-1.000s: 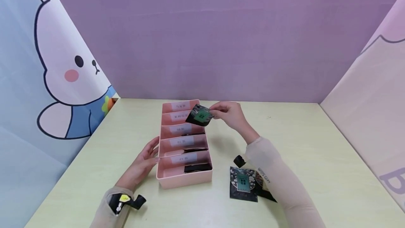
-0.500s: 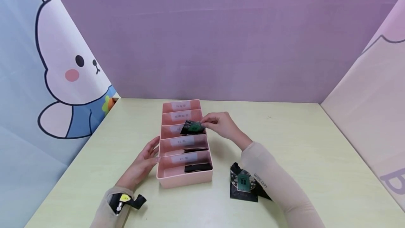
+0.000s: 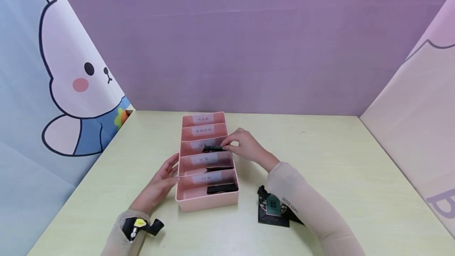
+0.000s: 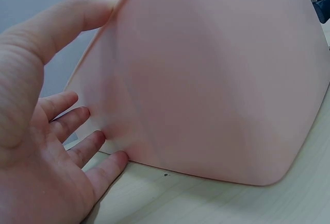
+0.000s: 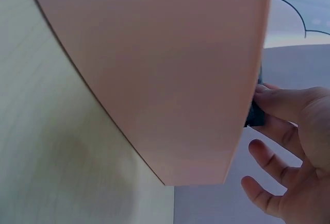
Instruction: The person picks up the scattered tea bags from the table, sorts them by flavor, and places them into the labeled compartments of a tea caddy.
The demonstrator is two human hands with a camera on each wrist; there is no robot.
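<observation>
My right hand [image 3: 243, 145] pinches a dark tea sachet [image 3: 212, 148] between thumb and index finger, lowered into the third compartment from the front of a pink divided box [image 3: 209, 204]. In the right wrist view the sachet [image 5: 255, 115] shows just past the box's rim, with the other fingers spread below. My left hand [image 3: 160, 185] rests against the box's left side. In the left wrist view its thumb reaches the rim and its loosely extended fingers [image 4: 98, 141] touch the outer wall.
Dark sachets stand in the two front compartments, such as the front sachet [image 3: 222, 188]. More sachets [image 3: 273, 218] lie on the table right of the box, partly under the right sleeve [image 3: 305, 200]. Each compartment bears a white label [image 3: 207, 177]. A purple wall [image 3: 249, 50] closes the back.
My right hand has moved down and slightly left, taking the sachet from above the box into the third compartment, where it tilted upright. The left hand has stayed in place.
</observation>
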